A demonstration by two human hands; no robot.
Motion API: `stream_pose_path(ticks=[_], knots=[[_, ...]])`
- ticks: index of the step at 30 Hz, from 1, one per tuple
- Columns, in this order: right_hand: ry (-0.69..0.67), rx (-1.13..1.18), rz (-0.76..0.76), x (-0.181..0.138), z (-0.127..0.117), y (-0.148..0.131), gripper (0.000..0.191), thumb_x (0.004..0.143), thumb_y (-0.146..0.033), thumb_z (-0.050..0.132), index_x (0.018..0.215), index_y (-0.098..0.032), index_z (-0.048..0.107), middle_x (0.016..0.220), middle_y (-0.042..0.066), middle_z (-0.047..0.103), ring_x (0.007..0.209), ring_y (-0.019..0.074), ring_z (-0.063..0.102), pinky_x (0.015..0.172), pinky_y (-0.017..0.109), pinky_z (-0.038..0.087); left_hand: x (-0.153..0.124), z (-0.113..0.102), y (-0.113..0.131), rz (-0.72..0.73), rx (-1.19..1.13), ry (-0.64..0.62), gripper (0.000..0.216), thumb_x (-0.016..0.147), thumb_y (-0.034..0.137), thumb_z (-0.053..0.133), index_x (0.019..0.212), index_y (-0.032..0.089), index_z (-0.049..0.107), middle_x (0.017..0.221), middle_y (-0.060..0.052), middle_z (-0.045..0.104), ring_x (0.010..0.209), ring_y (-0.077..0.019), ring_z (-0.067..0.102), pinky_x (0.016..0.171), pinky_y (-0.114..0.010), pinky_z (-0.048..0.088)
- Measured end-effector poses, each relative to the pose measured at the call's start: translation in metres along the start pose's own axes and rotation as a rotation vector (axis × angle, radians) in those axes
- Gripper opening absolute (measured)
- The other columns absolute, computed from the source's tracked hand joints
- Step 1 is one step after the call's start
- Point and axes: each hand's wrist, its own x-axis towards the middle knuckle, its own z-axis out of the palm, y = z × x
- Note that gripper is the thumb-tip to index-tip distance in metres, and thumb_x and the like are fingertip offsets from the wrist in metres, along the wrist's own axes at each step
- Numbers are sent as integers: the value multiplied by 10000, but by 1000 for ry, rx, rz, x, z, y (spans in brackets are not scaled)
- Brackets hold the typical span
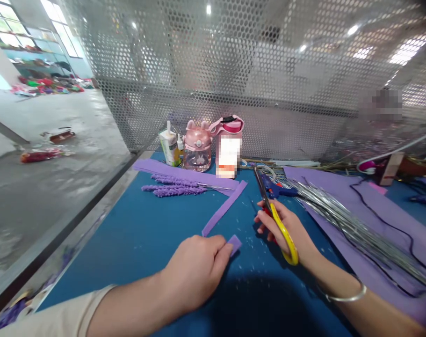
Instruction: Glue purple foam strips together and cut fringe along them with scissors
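Note:
My left hand (198, 269) is closed on a purple strip (224, 211), which sticks out past the thumb at one end and runs away up the table at the other. In my right hand (293, 229) is a pair of scissors (283, 230) with yellow and red on the handles; the dark blades point up and away from me. The blades are apart from the strip. Beyond my left hand lie fuzzy purple flower stems (174, 187) on a wider purple strip (184, 172). A blue glue gun (277, 188) rests just past the scissors.
A drink carton (169, 149), a pink cup with ears (198, 152) and a pink bottle (230, 128) stand at the back. Behind them rises a perforated metal panel (198, 56). On the right, a bundle of wires (353, 220) and a black cord lie over a purple sheet (402, 224).

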Motion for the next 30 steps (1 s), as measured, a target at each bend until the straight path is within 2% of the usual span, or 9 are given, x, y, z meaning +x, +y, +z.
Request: stream_pose_path(ticks=[3, 5, 6, 8, 10, 15, 20, 25, 30], knots=[[-75, 101, 35, -18, 0, 4, 387, 827, -529, 484, 1061, -223, 454, 753, 7, 581, 529, 125, 568, 380, 192, 401, 3, 4, 3, 248, -238, 181, 325, 896, 284, 379, 671, 171, 584, 821, -65, 687, 917, -227, 612, 847, -386, 432], [-116, 92, 33, -25, -1, 8, 384, 850, -528, 443, 1084, -224, 454, 735, -1, 564, 498, 111, 531, 393, 203, 398, 10, 14, 3, 265, -480, 238, 246, 881, 271, 415, 761, 170, 605, 975, -78, 671, 1018, -223, 571, 913, -386, 399], [-115, 38, 9, -27, -3, 10, 384, 855, -521, 437, 1089, -219, 464, 723, -5, 553, 487, 107, 510, 409, 214, 402, 15, 21, 2, 158, -642, 229, 235, 893, 278, 399, 836, 170, 600, 992, -81, 660, 962, -197, 593, 860, -353, 438], [-100, -150, -86, -27, -9, 14, 381, 846, -501, 463, 1084, -206, 496, 729, 1, 542, 519, 118, 500, 477, 247, 424, 26, 37, -3, -90, -1003, 124, 260, 914, 334, 349, 925, 166, 546, 862, -56, 653, 618, -116, 601, 574, -252, 478], [-105, -356, -202, -26, -17, 18, 394, 814, -484, 518, 1085, -197, 506, 778, 20, 550, 609, 152, 521, 564, 280, 436, 37, 51, -10, -224, -1209, 100, 243, 891, 380, 403, 873, 165, 515, 700, 8, 586, 398, -45, 418, 381, -172, 334], [-233, -599, -278, -25, -28, 17, 562, 686, -483, 671, 1124, -225, 429, 931, 37, 551, 751, 196, 526, 660, 309, 433, 44, 61, -21, -275, -1321, 112, 232, 862, 406, 479, 856, 177, 516, 533, 85, 406, 368, -18, 291, 374, -149, 231], [-329, -659, -318, -34, -18, 9, 655, 614, -574, 700, 1090, -210, 436, 958, 54, 521, 773, 204, 521, 674, 322, 436, 35, 55, -21, -239, -1337, 85, 200, 863, 368, 500, 880, 170, 524, 643, 34, 546, 412, -20, 350, 386, -145, 257], [-326, -629, -366, -39, -10, 9, 644, 598, -548, 722, 1066, -186, 467, 952, 84, 528, 804, 229, 528, 696, 343, 450, 32, 57, -21, -283, -1293, 62, 193, 863, 365, 497, 861, 175, 531, 547, 53, 506, 418, -35, 386, 398, -138, 288], [-226, -552, -462, -30, -11, 21, 663, 656, -522, 690, 1152, -174, 423, 1060, 115, 511, 928, 262, 524, 816, 389, 440, 39, 58, -8, -294, -1374, 194, 157, 863, 341, 501, 860, 183, 497, 749, 16, 593, 492, -34, 425, 450, -143, 345]])
